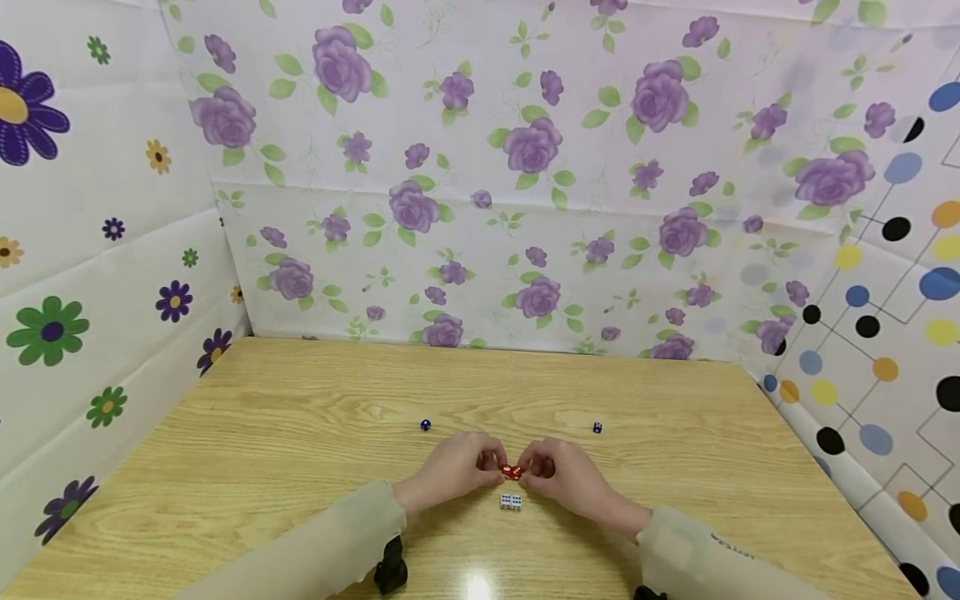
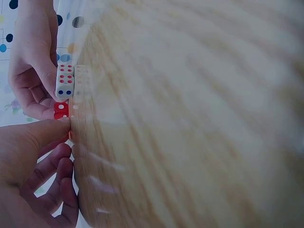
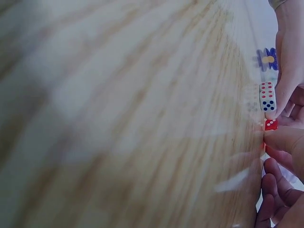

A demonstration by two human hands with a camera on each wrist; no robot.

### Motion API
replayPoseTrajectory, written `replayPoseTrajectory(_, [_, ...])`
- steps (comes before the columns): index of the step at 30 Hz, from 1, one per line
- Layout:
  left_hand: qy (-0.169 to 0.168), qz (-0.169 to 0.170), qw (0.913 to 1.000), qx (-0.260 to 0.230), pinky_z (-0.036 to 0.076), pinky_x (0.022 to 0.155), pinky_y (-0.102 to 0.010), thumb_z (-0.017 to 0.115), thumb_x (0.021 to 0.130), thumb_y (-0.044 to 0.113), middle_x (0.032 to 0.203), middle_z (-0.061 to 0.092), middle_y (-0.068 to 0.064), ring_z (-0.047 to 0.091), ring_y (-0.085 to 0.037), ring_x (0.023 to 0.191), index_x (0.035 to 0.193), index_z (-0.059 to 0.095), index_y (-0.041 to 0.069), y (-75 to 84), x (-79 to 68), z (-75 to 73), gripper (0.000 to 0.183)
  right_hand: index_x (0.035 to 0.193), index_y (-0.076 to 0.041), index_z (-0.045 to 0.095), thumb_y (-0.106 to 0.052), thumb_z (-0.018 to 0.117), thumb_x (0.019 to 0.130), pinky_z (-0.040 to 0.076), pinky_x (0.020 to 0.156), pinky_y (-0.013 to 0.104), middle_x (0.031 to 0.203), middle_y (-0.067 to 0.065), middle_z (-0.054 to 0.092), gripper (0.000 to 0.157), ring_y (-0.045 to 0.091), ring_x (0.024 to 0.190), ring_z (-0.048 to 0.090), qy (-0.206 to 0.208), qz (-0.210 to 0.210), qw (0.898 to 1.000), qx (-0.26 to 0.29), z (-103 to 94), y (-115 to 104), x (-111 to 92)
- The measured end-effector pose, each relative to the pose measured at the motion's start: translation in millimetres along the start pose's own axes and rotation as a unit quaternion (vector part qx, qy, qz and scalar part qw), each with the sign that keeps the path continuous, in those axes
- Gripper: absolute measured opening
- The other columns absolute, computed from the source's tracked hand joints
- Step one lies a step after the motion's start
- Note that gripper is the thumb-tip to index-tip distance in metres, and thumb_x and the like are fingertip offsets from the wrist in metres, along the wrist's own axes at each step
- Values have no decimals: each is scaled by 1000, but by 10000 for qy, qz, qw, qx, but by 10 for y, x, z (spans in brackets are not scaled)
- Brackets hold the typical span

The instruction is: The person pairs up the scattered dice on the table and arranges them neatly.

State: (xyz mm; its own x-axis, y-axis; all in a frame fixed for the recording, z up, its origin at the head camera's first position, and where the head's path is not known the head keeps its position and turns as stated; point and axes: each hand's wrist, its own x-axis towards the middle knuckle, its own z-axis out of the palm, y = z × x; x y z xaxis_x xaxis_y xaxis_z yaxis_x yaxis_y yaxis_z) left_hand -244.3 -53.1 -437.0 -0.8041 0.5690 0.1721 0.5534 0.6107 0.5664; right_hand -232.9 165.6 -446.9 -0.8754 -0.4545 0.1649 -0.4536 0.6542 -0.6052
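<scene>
Two red dice (image 1: 512,472) with white dots touch or nearly touch on the wooden table, partly hidden by fingertips. My left hand (image 1: 461,468) pinches the left one between thumb and fingers. From the other side, the right hand (image 1: 570,477) pinches the right one. Close in front of them, two white dice (image 1: 511,502) sit side by side. Red and blue dots show on the white dice (image 2: 65,80) in the left wrist view. In the right wrist view, a red die (image 3: 271,124) peeks out past the right thumb.
A blue die (image 1: 426,425) lies farther back on the left of the table (image 1: 315,400). Another blue die (image 1: 597,427) is at the back right. Flowered cloth (image 1: 480,250) hangs behind, and patterned cloths flank both sides.
</scene>
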Motion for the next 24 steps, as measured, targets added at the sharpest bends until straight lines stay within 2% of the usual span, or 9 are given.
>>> replayPoseTrajectory(24, [-47,-51,9999,-86,40,55,-17,77,86,18,71,62,8,47,2,59,87,72,16,-15,3,-3,6,90,-20,72,-14,75,87,44,58,21,77,-7,61,8,3,63,50,-152,71,9998,103,-16,-13,3])
